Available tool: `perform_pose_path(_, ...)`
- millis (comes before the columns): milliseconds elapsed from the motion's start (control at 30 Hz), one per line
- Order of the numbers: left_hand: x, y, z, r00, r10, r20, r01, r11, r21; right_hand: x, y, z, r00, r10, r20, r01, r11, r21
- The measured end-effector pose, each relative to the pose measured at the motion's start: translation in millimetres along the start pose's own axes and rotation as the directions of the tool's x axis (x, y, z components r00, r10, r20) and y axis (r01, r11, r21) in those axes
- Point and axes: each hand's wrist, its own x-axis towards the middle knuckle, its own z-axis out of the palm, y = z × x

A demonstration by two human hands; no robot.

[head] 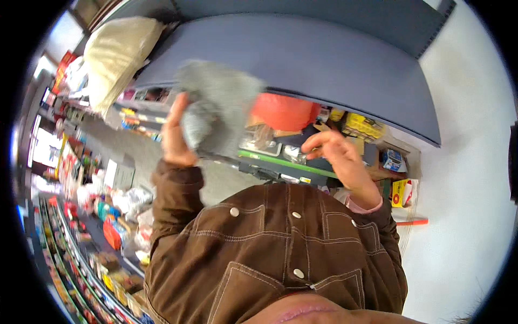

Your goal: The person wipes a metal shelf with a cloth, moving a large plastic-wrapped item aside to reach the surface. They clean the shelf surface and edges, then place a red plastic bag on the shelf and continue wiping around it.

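Note:
A grey cloth (226, 105), blurred and partly bunched, is in my left hand (177, 135) at the upper left of the middle. It hangs in front of the edge of a wide dark grey shelf (315, 60). My right hand (340, 158) is raised right of the middle, its fingers loosely bent and apart, with nothing seen in it. Below the upper shelf, a lower shelf with a green edge strip (283, 162) holds a red bag (283, 113), a clear plastic package (294, 154) and yellow packages (362, 127).
A large cream sack (117, 56) sits at the upper left shelf end. Blue-and-white (392, 160) and yellow (400, 193) boxes stand near the white wall (465, 182). Down left are a white carton (119, 174) on the floor, piled plastic bags (131, 200) and stocked shelves (77, 251).

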Motion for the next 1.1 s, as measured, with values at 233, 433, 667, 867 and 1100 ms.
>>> perform_pose_path(233, -31, -80, 39, 0.688, -0.495, 0.530, 0.653, 0.741, -0.156, 8, -17, 11, 0.981, -0.047, -0.187, 0.069, 0.991, 0.115)
perform_pose_path(433, -44, -106, 47, 0.550, -0.624, 0.555, 0.735, 0.678, 0.034, -15, -8, -7, 0.954, 0.092, -0.285, -0.139, 0.979, -0.150)
perform_pose_path(667, -44, -118, 64, 0.627, -0.532, 0.570, 0.544, 0.822, 0.169, -23, -25, -21, 0.935, -0.105, -0.339, -0.089, 0.856, -0.510)
perform_pose_path(867, -43, -121, 71, 0.610, -0.557, 0.564, 0.511, 0.820, 0.258, -19, -58, -34, 0.924, -0.148, -0.351, -0.117, 0.766, -0.632)
perform_pose_path(1100, -15, -98, 121, 0.591, -0.201, 0.781, -0.163, 0.919, 0.359, 31, -126, -97, 0.871, -0.416, -0.263, -0.106, 0.364, -0.925)
